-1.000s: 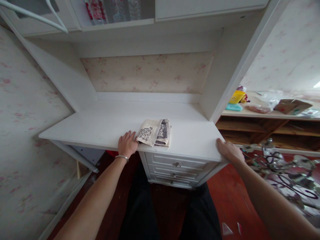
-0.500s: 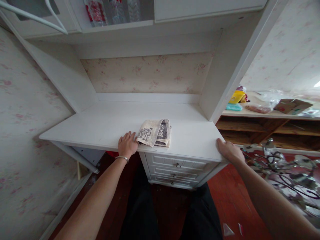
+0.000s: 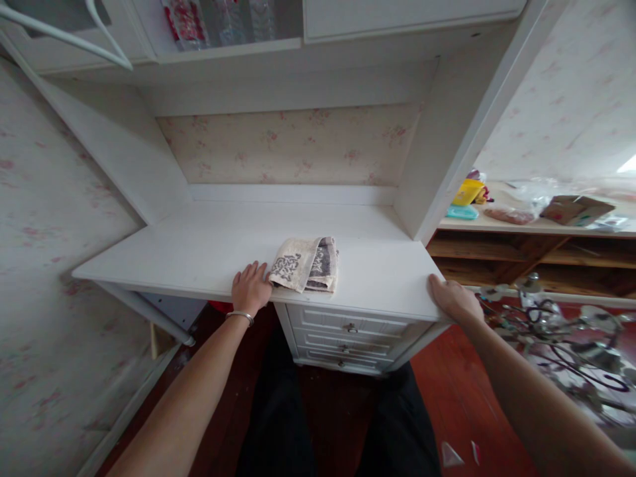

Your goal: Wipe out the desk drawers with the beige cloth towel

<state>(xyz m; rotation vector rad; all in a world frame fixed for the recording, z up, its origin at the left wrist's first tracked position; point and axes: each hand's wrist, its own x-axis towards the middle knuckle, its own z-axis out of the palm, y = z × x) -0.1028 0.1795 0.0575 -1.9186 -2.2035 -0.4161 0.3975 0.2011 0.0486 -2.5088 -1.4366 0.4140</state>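
Observation:
A folded beige cloth with a grey pattern (image 3: 293,265) lies near the front edge of the white desk (image 3: 183,245). Just left of it, my left hand (image 3: 251,288) rests on the desk's front edge, fingers stretched flat on the top, thumb side close to the cloth. My right hand (image 3: 457,301) is at the desk's right front corner, the thumb side on top and the other fingers curled down around the edge, partly hidden. Below the top is a white drawer unit (image 3: 322,338) with several knobs.
Overhead, a white hutch (image 3: 238,83) holds plastic bottles (image 3: 228,23). A wooden shelf (image 3: 527,225) to the right bears a yellow container (image 3: 467,192) and a cardboard box (image 3: 576,209). A metal chandelier (image 3: 566,338) sits at the right. Scraps (image 3: 451,455) lie on the red floor (image 3: 442,397).
The whole view has shifted very slightly. Both hands stay at the same places on the desk, and the cloth has not moved.

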